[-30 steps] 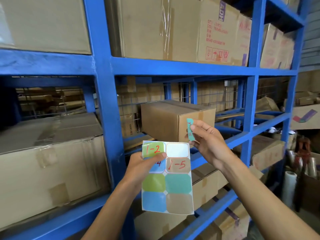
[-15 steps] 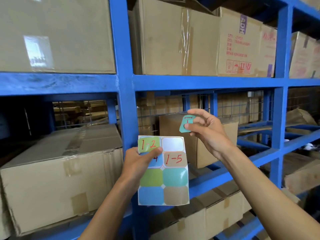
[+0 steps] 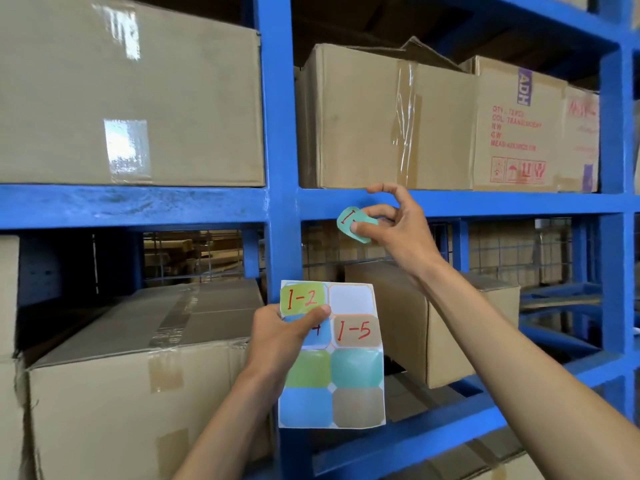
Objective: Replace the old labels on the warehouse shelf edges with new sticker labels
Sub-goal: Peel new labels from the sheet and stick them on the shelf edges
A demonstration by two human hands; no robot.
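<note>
Cardboard boxes (image 3: 388, 119) on blue shelf (image 3: 485, 204)

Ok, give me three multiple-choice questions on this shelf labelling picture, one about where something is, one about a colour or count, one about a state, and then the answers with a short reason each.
1. Where is the peeled teal sticker?
A. Still on the sheet
B. In the right hand, in front of the blue shelf beam
C. On a cardboard box

2. How many stickers on the sticker sheet show red handwriting in full?
A. Two
B. Five
C. None

3. What is the left hand doing?
A. Hanging idle
B. Pressing on a box
C. Holding the sheet, thumb on its front

Answers:
1 B: the fingers pinch the sticker level with the beam's lower edge.
2 A: only 1-2 and 1-5 read in full; the thumb covers most of a third.
3 C: the thumb lies across the sheet's upper left stickers.
</note>
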